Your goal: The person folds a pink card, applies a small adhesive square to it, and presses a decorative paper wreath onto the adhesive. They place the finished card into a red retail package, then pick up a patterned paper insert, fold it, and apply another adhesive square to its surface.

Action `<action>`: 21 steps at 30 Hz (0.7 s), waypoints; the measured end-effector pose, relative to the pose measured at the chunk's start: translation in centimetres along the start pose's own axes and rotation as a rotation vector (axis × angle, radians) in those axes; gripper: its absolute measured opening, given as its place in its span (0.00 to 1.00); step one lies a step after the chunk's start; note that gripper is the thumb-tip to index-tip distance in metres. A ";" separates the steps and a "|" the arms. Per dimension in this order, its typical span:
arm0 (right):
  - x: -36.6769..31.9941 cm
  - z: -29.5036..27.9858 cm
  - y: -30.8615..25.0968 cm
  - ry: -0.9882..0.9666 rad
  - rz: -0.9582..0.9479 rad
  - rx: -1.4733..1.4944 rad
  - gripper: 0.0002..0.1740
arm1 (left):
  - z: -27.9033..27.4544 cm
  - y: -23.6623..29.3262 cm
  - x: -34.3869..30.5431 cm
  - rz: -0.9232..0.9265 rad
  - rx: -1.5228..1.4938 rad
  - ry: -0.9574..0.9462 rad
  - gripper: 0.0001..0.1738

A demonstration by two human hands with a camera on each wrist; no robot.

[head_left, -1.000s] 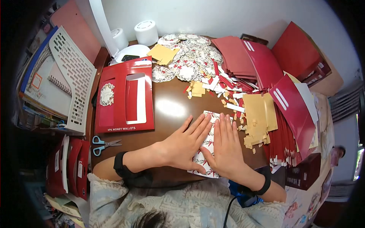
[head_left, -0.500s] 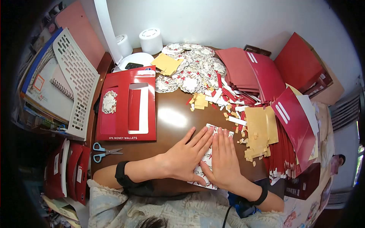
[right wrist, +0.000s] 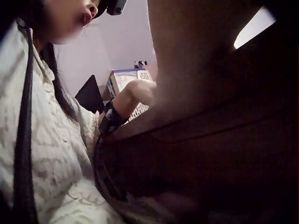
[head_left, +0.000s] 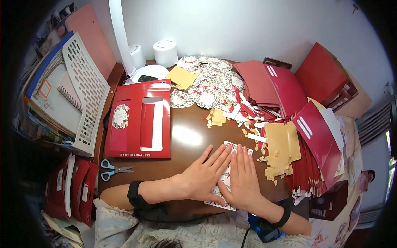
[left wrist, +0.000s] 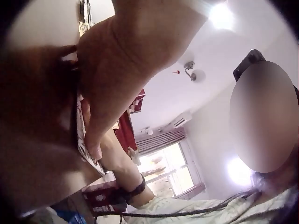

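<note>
On the brown table, in front of the person, lies a long white card printed with red bows and dark sprigs point(head_left: 226, 177). The left hand point(head_left: 204, 175) rests across its left side, fingers straight and pointing up and right. On the card's right side the right hand point(head_left: 244, 177) lies flat, its fingers together and the fingertips of both hands close near the card's top end. Much of the card is hidden beneath them. In the left wrist view the card's edge point(left wrist: 85, 147) shows beside the left thumb; the right wrist view is mostly dark.
Scissors point(head_left: 115, 170) and a red money wallet box point(head_left: 136, 124) lie to the left. Behind are round floral cutouts point(head_left: 206, 82) and a lamp point(head_left: 122, 37). Paper scraps point(head_left: 237, 111), yellow sheets point(head_left: 281, 138) and stacked red wallets point(head_left: 306, 165) crowd the right.
The head view has tilted, so the whole scene sits lower in the picture. Both hands stay flat on the card in nearly the same position.
</note>
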State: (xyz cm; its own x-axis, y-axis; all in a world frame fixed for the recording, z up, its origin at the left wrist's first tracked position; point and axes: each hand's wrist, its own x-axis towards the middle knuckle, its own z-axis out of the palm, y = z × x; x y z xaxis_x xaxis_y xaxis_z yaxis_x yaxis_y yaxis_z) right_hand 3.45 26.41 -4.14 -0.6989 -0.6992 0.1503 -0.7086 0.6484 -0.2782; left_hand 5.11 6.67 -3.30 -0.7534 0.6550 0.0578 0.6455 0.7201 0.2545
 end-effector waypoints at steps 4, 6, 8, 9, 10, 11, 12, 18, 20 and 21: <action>0.0 0.1 0.0 -0.018 0.008 -0.052 0.50 | -0.3 -0.1 0.1 0.004 0.010 -0.007 0.70; 0.0 0.0 0.0 -0.028 0.007 -0.059 0.50 | -1.0 -0.4 0.3 0.001 -0.040 -0.027 0.70; 0.0 0.1 0.1 -0.026 0.001 -0.045 0.51 | -1.6 -0.9 0.6 -0.003 -0.089 -0.048 0.69; 0.0 0.1 0.1 -0.021 -0.003 -0.041 0.51 | -1.8 -1.1 0.8 -0.004 -0.069 -0.017 0.69; -0.1 -0.1 0.1 -0.028 -0.004 -0.039 0.52 | -1.9 -1.2 0.9 -0.003 -0.050 0.013 0.68; -0.1 -0.1 0.1 -0.034 -0.004 -0.039 0.52 | -1.6 -1.3 1.0 -0.002 -0.044 0.009 0.68; 0.0 -0.1 0.1 -0.029 -0.001 -0.037 0.52 | -0.9 -1.3 1.0 0.006 -0.057 0.019 0.68; -0.1 0.0 0.1 -0.023 -0.015 -0.070 0.52 | 0.1 -1.6 0.8 0.025 -0.038 0.024 0.68; -0.2 0.0 0.1 -0.012 -0.023 -0.069 0.51 | 0.1 -1.5 0.8 0.029 -0.030 0.033 0.69; -0.2 0.1 0.1 -0.010 -0.023 -0.075 0.51 | -0.2 -1.5 0.8 0.041 -0.014 0.019 0.71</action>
State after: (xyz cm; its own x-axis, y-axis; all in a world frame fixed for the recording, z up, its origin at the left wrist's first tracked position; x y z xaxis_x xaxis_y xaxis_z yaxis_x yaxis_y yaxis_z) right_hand 3.53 26.63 -4.27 -0.6813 -0.7173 0.1461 -0.7303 0.6523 -0.2030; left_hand 3.58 6.08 -3.48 -0.7288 0.6792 0.0869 0.6741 0.6893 0.2654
